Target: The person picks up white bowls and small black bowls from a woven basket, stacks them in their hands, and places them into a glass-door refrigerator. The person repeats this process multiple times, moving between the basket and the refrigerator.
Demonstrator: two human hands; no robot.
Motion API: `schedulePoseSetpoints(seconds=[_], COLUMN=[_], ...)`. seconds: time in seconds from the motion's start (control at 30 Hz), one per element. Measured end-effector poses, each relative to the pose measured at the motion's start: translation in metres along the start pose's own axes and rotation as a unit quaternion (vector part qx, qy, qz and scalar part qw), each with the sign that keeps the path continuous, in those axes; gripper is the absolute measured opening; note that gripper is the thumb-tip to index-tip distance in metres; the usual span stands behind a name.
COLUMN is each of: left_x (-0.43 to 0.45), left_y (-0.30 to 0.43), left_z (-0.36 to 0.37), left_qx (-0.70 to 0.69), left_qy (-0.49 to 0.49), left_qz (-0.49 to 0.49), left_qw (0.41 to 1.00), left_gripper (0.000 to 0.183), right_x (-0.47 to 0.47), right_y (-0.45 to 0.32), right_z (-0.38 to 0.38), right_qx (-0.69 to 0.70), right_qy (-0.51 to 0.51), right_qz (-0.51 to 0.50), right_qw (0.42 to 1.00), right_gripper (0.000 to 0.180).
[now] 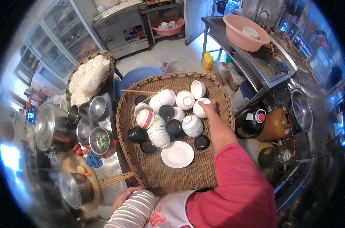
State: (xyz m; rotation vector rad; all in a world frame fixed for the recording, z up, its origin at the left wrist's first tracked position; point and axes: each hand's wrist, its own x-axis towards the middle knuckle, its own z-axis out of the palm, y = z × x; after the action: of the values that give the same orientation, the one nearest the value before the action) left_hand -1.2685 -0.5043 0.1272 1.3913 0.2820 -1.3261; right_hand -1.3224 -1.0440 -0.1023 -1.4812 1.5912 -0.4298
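Observation:
My right hand [209,107] rests on an overturned white bowl [200,109] at the right side of a large woven bamboo tray [201,173]; my thumb and fingers are on its outside. More white bowls lie about it, among them a white bowl [185,100] just to the left and another on its side [198,89] above. Several small black dishes [173,127] and a flat white plate [177,154] lie nearer to me. My left hand [126,196] holds a long nested stack of white bowls [134,209] against the apron at the bottom edge.
On the left counter stand steel bowls [97,108], one with chopped greens [101,142], large pots and a basket of noodles [85,78]. Wooden chopsticks [115,179] reach toward the tray's rim. At right are a gas cylinder [275,125] and a sink with a pink basin [240,37].

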Motion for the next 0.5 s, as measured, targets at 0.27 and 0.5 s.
schedulePoseSetpoints(seconds=[0.27,0.5], left_x=[0.012,0.006], left_y=[-0.003,-0.007], left_z=[-0.012,-0.011], left_qx=[0.073,0.082], left_qy=[-0.058,-0.058], left_qz=[0.028,0.025], left_qw=[0.995,0.995], left_gripper=[0.051,0.047], right_x=[-0.014,-0.061], right_y=[0.018,-0.007], right_z=[-0.009,-0.039], right_qx=[0.179,0.486], right_qy=[-0.012,-0.112], right_qz=[0.023,0.027], right_qw=[0.984,0.866], right_gripper=[0.090,0.084])
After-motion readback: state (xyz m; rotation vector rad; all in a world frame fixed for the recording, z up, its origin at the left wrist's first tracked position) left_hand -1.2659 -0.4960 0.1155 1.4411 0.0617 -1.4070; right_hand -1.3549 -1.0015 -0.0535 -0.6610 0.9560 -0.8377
